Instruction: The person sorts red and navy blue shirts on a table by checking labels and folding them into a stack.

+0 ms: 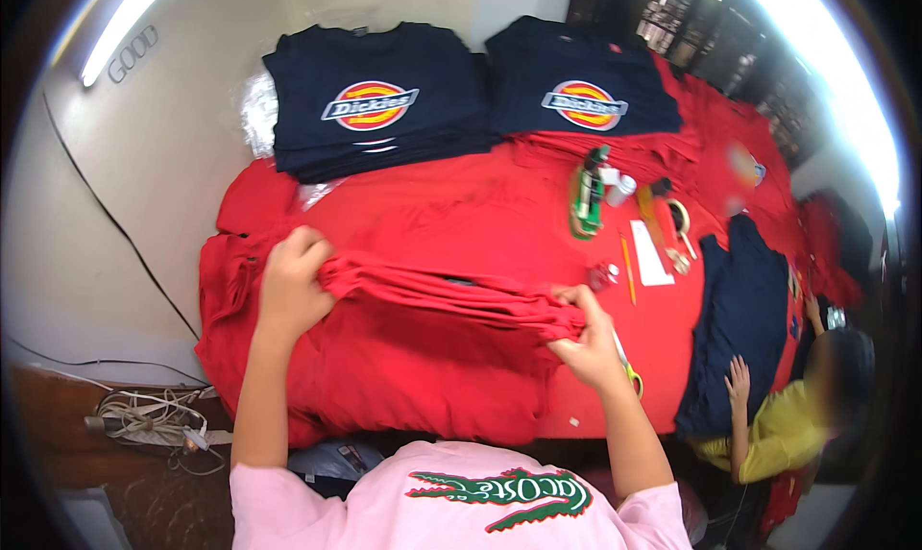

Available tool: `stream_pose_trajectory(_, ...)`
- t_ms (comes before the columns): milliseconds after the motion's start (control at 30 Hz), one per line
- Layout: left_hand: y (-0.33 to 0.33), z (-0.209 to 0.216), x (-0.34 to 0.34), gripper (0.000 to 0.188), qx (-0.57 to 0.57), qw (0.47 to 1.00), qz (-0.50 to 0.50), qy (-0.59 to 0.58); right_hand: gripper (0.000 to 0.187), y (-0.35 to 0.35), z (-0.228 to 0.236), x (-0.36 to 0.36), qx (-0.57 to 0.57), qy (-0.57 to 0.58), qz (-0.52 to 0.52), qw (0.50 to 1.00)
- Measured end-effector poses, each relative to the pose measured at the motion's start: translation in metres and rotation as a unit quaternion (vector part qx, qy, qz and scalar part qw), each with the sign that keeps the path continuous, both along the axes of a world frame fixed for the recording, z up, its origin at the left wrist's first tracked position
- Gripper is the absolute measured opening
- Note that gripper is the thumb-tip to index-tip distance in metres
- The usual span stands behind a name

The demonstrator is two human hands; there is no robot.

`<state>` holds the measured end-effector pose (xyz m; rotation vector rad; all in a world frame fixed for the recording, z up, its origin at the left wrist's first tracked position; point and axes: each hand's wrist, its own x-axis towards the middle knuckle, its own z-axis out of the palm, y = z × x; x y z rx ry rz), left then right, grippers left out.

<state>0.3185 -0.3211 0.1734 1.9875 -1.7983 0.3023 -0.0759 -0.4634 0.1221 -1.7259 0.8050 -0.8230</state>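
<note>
Between my hands a red shirt (451, 298) is stretched sideways, its upper part gathered into folds. My left hand (296, 279) is closed around the gathered cloth at one end. At the other end my right hand (588, 339) pinches the bunched fabric, thumb toward me. The rest of the red cloth hangs down and merges with the red fabric (403, 387) on the table, so I cannot tell where one stops. Just right of my right hand lie scissors with yellow-green handles (634, 382), partly hidden by that hand.
Two stacks of navy shirts (384, 79) (586, 74) lie at the back. A green tape dispenser (588, 195), a white bottle (622, 190), a pencil (628, 269) and a white card (651, 254) sit right of centre. A co-worker in yellow (788, 430) touches a navy garment (735, 329). Coiled cables (154, 417) lie lower left.
</note>
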Motion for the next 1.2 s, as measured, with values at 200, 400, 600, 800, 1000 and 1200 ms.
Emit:
stream_pose_trajectory(200,0.15,0.031,-0.057,0.027,-0.178,0.976,0.055,0.111,0.05,0.076,0.082,-0.053,0.094,0.001,0.194,0.976)
stream_pose_trajectory(400,0.272,0.084,-0.11,0.031,-0.276,0.959,0.041,-0.046,0.049,0.156,0.146,-0.108,0.112,-0.081,0.468,0.873)
stream_pose_trajectory(600,0.349,0.126,-0.157,0.042,-0.33,0.938,0.054,-0.09,0.053,0.223,0.2,-0.16,0.094,-0.179,0.638,0.743)
stream_pose_trajectory(800,0.418,0.157,-0.189,0.054,-0.365,0.919,0.079,-0.126,0.062,0.244,0.199,-0.176,0.067,-0.157,0.7,0.694)
stream_pose_trajectory(1000,0.452,0.18,-0.184,0.066,-0.383,0.907,0.075,-0.158,0.065,0.24,0.18,-0.176,0.09,-0.239,0.63,0.733)
stream_pose_trajectory(1200,0.419,0.196,-0.104,0.078,-0.37,0.908,-0.067,-0.186,0.077,0.186,0.19,-0.182,0.1,-0.148,0.501,0.847)
